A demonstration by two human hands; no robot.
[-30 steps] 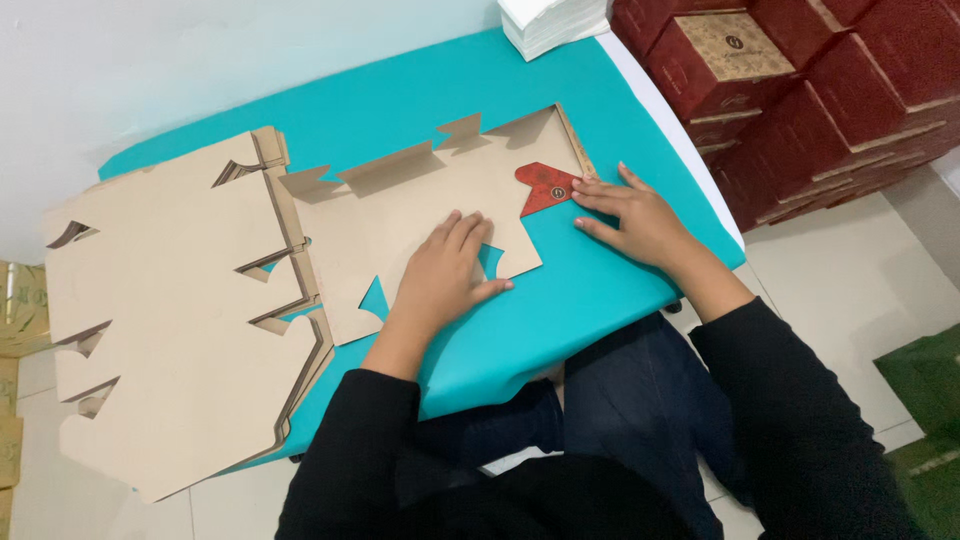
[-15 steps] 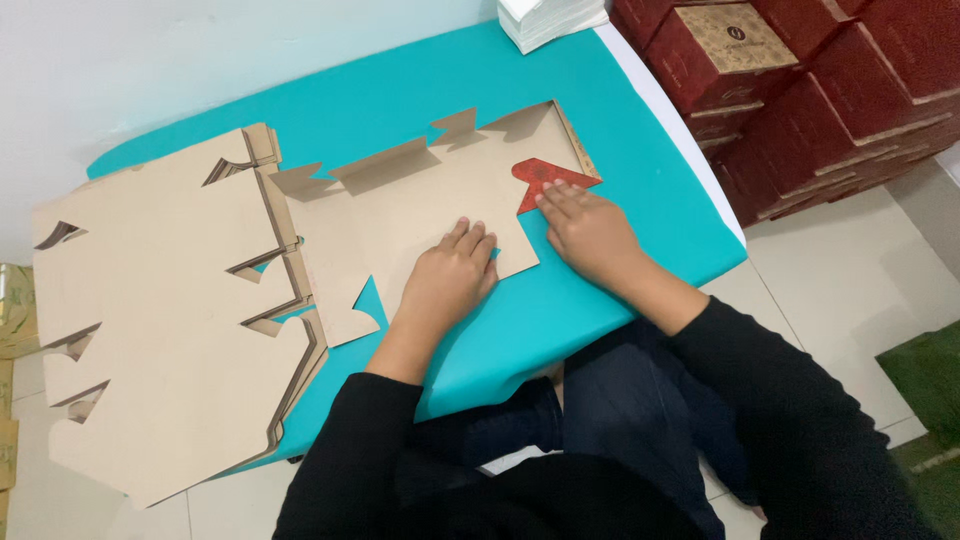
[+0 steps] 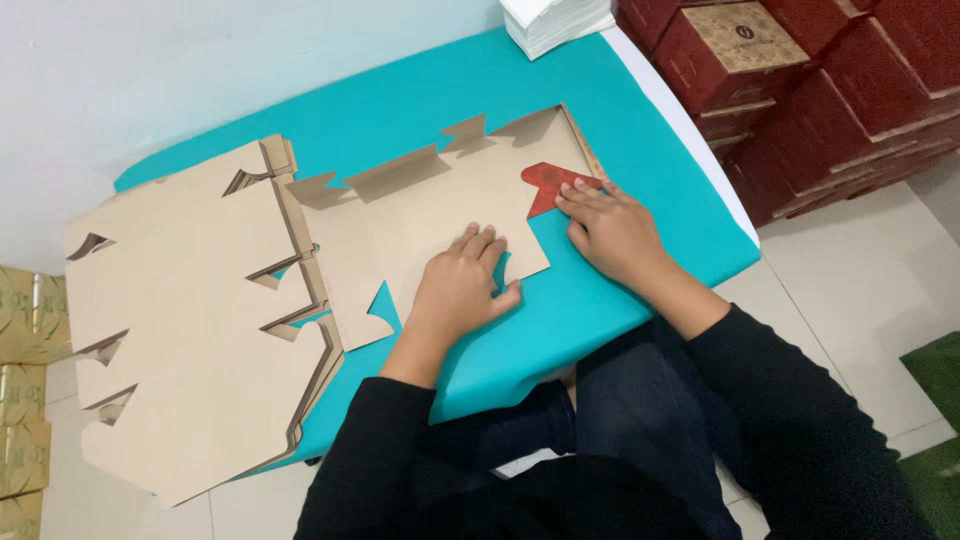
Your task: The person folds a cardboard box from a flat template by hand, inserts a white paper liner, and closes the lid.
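Observation:
A flat die-cut cardboard box blank (image 3: 420,215), plain brown side up, lies on a teal table (image 3: 420,110). My left hand (image 3: 460,285) presses flat on its near panel, fingers together. My right hand (image 3: 610,230) rests on the table at the blank's right end, its fingertips on a folded-over red flap (image 3: 548,180). Neither hand grips anything; both press down.
A stack of several more brown blanks (image 3: 180,310) overhangs the table's left end. A pile of white sheets (image 3: 555,20) sits at the far edge. Dark red boxes (image 3: 800,80) are stacked on the floor to the right. Yellowish boxes (image 3: 20,400) stand at the left.
My right hand has drawn back along the blank's right end toward me, and now rests by the red flap. My left hand stays pressed on the near panel.

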